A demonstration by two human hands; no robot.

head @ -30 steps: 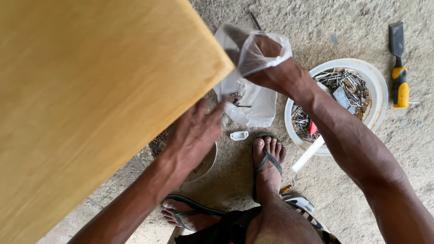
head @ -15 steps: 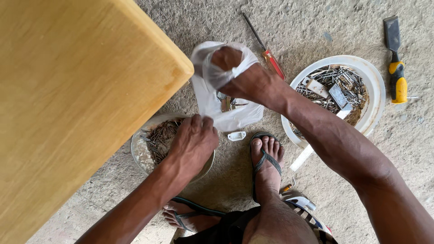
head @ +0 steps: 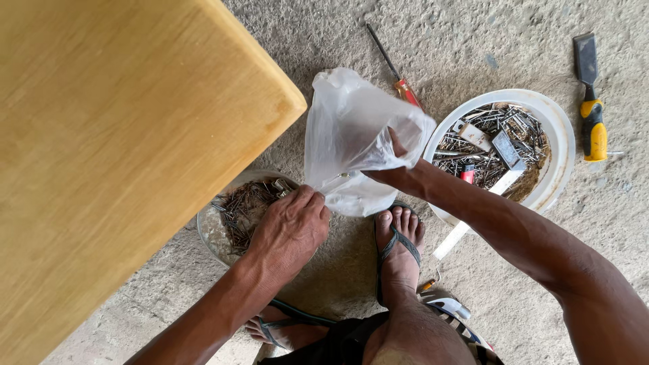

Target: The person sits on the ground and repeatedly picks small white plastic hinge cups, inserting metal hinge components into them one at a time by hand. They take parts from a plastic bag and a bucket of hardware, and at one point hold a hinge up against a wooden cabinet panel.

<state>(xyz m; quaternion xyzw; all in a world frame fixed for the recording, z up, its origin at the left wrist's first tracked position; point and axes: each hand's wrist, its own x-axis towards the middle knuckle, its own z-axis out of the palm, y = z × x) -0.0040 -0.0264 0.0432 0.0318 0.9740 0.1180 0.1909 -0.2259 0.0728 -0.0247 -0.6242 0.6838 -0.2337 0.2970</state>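
Note:
My right hand point(head: 395, 162) reaches into a clear plastic bag point(head: 348, 135) and is mostly hidden by it. My left hand point(head: 291, 226) pinches the bag's lower edge, fingers closed on the plastic. Under the left hand sits a shallow bowl point(head: 218, 236) holding several dark nails and screws. To the right, a white bowl point(head: 551, 132) holds more screws and small metal parts.
A large yellow wooden board point(head: 115, 155) covers the left half of the view. A red-handled screwdriver point(head: 395, 71) and a yellow-handled chisel point(head: 589, 101) lie on the rough concrete floor. My sandalled feet point(head: 399, 247) stand below the bag.
The bag has swung upright and puffed out over my right hand. My left hand moved from the nail bowl up to the bag's edge. The view shifted so the board sits further left.

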